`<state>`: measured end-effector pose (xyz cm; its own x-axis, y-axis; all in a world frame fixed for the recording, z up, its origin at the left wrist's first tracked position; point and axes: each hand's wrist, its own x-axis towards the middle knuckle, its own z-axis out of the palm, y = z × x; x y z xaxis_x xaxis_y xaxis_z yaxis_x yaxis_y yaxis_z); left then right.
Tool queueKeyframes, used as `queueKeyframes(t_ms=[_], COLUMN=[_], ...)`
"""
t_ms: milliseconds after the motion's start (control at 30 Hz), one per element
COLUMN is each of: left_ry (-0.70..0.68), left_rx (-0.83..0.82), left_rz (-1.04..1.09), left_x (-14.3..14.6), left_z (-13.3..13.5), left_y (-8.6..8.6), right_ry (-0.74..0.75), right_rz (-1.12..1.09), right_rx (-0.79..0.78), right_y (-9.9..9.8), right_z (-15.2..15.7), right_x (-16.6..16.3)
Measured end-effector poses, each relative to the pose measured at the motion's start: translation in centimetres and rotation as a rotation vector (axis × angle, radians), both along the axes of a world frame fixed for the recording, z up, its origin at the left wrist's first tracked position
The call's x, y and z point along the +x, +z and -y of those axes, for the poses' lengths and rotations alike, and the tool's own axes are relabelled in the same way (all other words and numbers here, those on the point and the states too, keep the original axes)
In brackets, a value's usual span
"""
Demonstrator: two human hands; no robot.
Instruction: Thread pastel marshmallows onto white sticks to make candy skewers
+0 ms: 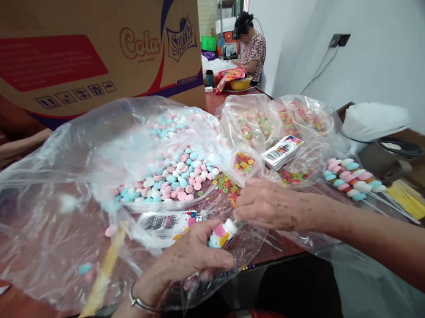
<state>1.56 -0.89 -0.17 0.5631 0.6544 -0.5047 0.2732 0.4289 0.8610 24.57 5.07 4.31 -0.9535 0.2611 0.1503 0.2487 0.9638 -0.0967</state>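
Held in my left hand (192, 252), its fingers closed, is a short candy skewer (221, 234) with pink, yellow, blue and white pieces. My right hand (268, 204) is pinched just beyond the skewer's white end; what its fingertips hold is hidden. Ahead of both hands lies a heap of pink, blue and white candies (178, 177) in a large clear plastic bag (50, 196). Small ring-shaped candies (225, 183) are scattered by my right fingertips. A printed packet (166, 224) lies flat beyond my left hand.
A large cardboard box (86, 51) stands behind the heap. Bags of ring candies (285, 117) and a stack of printed packets (282, 151) are to the right. Finished-looking candy skewers (354, 177) lie farther right, near a grey pot (386, 157). Another person (253, 50) sits at the back.
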Motion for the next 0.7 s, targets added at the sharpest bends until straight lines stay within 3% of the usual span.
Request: queueKeyframes(t_ms=[267, 400, 500, 600, 700], left_ry=[0.076, 0.123, 0.249, 0.373, 0.475], left_rx=[0.127, 0.118, 0.074, 0.08, 0.106], left_rz=[-0.02, 0.098, 0.154, 0.101, 0.061], left_x=[2.3, 2.0, 2.1, 2.6, 3.4], left_z=[0.0, 0.0, 0.1, 0.3, 0.5], left_y=[-0.4, 0.0, 0.1, -0.4, -0.8], right_ry=[-0.06, -0.127, -0.216, -0.346, -0.373], right_rz=[0.203, -0.04, -0.298, -0.42, -0.428], right_rx=[-0.083, 0.002, 0.003, -0.122, -0.325], right_y=[-1.9, -1.7, -1.7, -2.2, -2.8], right_z=[0.8, 0.0, -0.5, -0.3, 0.6], right_x=[-2.4, -1.7, -1.0, -1.0, -1.5])
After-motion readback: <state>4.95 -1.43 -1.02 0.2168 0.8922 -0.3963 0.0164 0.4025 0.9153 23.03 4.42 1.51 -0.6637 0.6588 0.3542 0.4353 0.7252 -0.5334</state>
